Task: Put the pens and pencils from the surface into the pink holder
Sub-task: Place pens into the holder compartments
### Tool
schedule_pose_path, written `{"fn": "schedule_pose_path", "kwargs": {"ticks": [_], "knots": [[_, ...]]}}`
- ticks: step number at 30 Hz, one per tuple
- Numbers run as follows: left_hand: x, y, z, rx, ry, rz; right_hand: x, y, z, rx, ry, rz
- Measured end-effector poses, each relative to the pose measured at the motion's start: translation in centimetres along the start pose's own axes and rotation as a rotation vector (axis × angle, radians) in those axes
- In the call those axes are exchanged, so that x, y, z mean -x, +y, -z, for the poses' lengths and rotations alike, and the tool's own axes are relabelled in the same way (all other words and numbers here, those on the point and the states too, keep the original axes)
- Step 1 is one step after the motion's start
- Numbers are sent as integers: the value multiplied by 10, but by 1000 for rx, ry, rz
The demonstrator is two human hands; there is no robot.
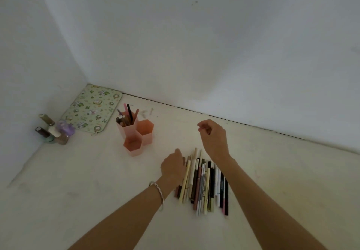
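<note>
White surface (78, 171): pens (202, 181) against left hand (172, 169).

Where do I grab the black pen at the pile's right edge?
Probably pinch the black pen mid-shaft, coming from the right: it lies flat at the outermost edge, so that side is open, while other pens lie close on its left.

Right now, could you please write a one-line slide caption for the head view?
Left hand reaches the row of pens and pencils, right hand hovers beyond it, pink holder partly filled nearby.
</note>
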State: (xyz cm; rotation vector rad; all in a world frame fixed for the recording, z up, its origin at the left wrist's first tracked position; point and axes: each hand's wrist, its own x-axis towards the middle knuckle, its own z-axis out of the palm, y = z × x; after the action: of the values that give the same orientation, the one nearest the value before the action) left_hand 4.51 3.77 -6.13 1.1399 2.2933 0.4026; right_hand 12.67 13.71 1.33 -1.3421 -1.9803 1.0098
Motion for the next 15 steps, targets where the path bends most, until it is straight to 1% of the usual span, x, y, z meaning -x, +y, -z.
{"fn": "schedule_pose_path", "kwargs": {"ticks": [4,6,8,10,12,13,15], "knots": [[0,4,-4,34,-32,66,3,7,-9,8,-55,-12],[-4,4,4,125,-29,86,2,8,-10,37,-76,-23],[-10,2,22,238,27,89,0,9,-9,112,-122,-68],[-14,-1,45,312,113,50,-2,12,-13,279,-261,-131],[-14,-4,66,368,184,7,3,16,-23,488,-466,-195],[-12,-6,73,382,209,-9,7,17,-29,569,-543,-218],[-8,-10,84,425,251,-32,19,20,-42,662,-603,-221]]}}
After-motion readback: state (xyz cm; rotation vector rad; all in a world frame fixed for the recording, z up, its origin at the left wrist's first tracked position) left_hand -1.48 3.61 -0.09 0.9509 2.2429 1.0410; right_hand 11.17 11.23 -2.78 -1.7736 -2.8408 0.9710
